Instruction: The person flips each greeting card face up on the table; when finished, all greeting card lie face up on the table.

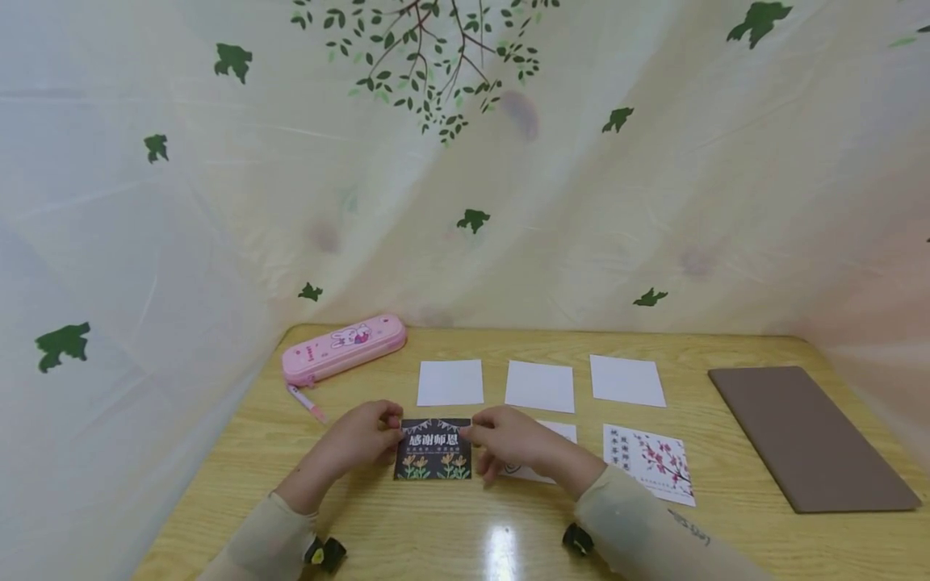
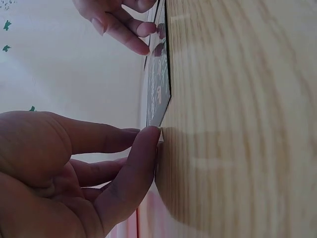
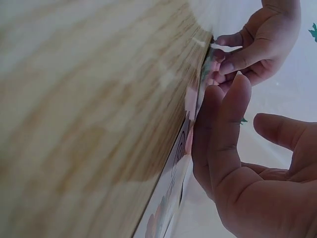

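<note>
A black greeting card (image 1: 433,449) with white characters and orange flowers lies on the table between both hands, its writing upside down to me. My left hand (image 1: 363,440) is at its left edge; in the left wrist view, the thumb and a finger of that hand (image 2: 64,173) pinch its near corner. My right hand (image 1: 512,440) is at the right edge, touching near the upper corner. The right wrist view shows the right hand (image 3: 257,173) with fingers extended and thumb apart. That hand partly covers a white patterned card (image 1: 559,432).
Three blank white cards (image 1: 450,382) lie in a row behind. A blossom-print card (image 1: 649,462) is to the right, then a brown folder-like board (image 1: 806,440). At the back left are a pink pencil case (image 1: 345,349) and a pen (image 1: 307,402). A printed curtain (image 1: 465,266) stands behind the table.
</note>
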`<state>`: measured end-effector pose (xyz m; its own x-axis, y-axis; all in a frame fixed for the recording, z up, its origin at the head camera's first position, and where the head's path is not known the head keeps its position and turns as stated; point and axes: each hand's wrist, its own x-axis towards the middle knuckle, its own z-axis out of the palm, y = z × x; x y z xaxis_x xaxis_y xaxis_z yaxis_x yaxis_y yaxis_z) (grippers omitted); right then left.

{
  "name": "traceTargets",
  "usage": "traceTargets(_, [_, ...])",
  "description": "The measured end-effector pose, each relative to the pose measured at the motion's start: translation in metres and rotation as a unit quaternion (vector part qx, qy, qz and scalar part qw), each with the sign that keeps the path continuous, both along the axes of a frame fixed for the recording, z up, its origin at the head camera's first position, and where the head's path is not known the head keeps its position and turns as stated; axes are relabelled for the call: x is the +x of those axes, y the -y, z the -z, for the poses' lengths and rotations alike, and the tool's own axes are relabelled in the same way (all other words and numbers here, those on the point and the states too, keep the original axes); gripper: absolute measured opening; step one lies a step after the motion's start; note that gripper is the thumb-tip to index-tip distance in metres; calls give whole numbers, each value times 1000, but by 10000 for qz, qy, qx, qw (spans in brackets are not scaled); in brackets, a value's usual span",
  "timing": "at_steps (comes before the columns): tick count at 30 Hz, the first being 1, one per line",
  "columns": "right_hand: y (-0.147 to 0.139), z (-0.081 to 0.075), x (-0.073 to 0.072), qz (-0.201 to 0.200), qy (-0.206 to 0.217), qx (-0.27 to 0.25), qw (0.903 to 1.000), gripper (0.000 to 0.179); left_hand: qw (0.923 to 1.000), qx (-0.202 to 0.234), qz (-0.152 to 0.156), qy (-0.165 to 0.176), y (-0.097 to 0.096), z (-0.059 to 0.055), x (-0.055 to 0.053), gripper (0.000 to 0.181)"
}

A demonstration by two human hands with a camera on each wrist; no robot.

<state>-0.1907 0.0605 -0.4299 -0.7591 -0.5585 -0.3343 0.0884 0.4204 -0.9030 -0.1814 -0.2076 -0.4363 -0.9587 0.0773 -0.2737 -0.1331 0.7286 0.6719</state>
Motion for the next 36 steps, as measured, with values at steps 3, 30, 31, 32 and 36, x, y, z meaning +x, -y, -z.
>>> traceTargets(3, [-1,-2,2,30,6,-39,10000,36,9998,-145,59,-75,1,0,0,36])
traceTargets(30, [-2,-13,-33,977,-379,259,9942,60,9976,-401,473,-314,0,-2,-56,59])
traceTargets(31, [-1,-13,-37,1014,-408,295,9936,60,9971,-440,519,-344,-1,-1,-60,55])
traceTargets(32, [1,-13,-41,1063,-420,313,9930,61,9965,-494,558,-375,-2,0,-63,51])
traceTargets(36, [5,-13,-55,1129,-510,492,9911,69,9941,-720,641,-502,-6,3,-74,60])
